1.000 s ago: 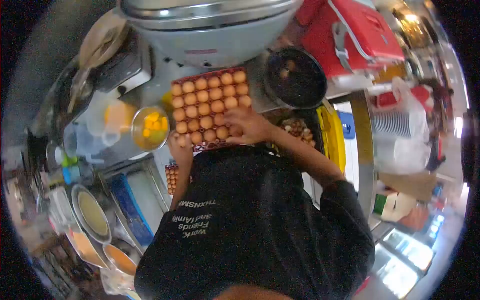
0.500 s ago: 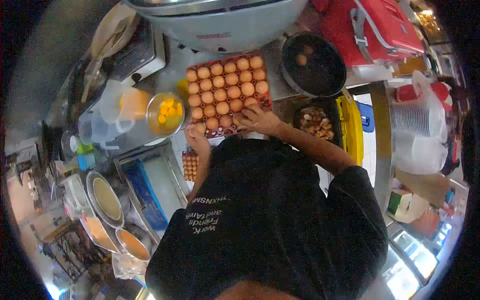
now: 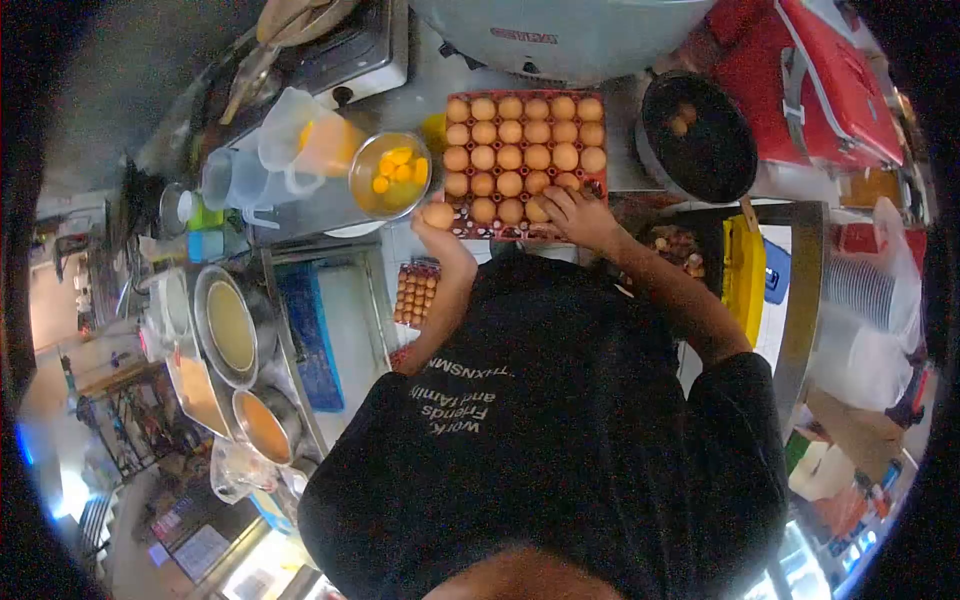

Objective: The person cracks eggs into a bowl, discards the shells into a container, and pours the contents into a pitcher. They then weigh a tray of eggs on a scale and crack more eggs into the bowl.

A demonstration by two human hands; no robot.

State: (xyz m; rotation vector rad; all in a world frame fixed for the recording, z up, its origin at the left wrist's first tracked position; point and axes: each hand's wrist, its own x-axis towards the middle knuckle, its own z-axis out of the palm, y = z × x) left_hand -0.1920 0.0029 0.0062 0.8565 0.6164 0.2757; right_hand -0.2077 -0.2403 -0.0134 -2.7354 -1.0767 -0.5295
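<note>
At the near left corner of the red tray (image 3: 466, 222), the left hand (image 3: 452, 256) grasps one brown egg (image 3: 437, 215) between thumb and fingers, just off the tray's edge and near the bowl (image 3: 362, 160). The right hand (image 3: 585, 218) lies over the tray's near right part, fingertips against an egg of the nearest row; whether it grips or merely touches cannot be told (the fingers hide the contact). The tray lies flat on the worktop (image 3: 427, 85) before the person, its other eggs (image 3: 510, 158) seated in rows. The bowl, left of it, contains several yolks (image 3: 402, 157). Further left stands a jug (image 3: 283, 138) with orange-yellow contents. To the right sits a black pan (image 3: 705, 155), two brown, rounded items (image 3: 681, 122) inside. Broken shells (image 3: 680, 245) lie nearer the person, beside a yellow lid (image 3: 740, 275). A second tray (image 3: 420, 268) of eggs shows lower, beside the left forearm.
</note>
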